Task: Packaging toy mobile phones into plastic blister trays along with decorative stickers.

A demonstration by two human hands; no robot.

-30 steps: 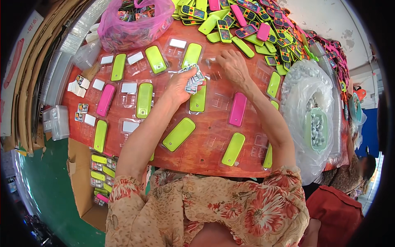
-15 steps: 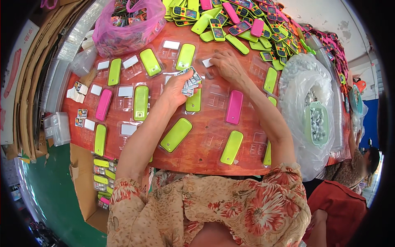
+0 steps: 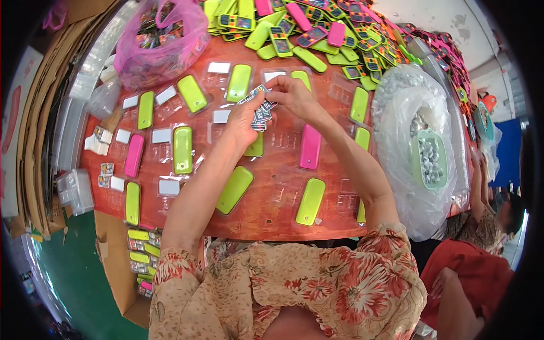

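Note:
My left hand is closed around a fanned bunch of small dark printed cards above the middle of the table. The fingertips of my right hand pinch at the upper right edge of this bunch. Just beyond the right hand, a white card lies in a clear plastic blister tray beside a lime toy phone. A pink toy phone sits in its tray below my right wrist. Another lime toy phone lies tilted beside my left forearm.
Several trays with toy phones and white cards cover the red table. Phones are heaped at the back. A pink bag stands back left; a clear bag with a green basket stands right. An open carton holds packed trays below left.
My right hand has left the white card in the tray and come left to the bunch of cards in my left hand. The whole view has shifted slightly.

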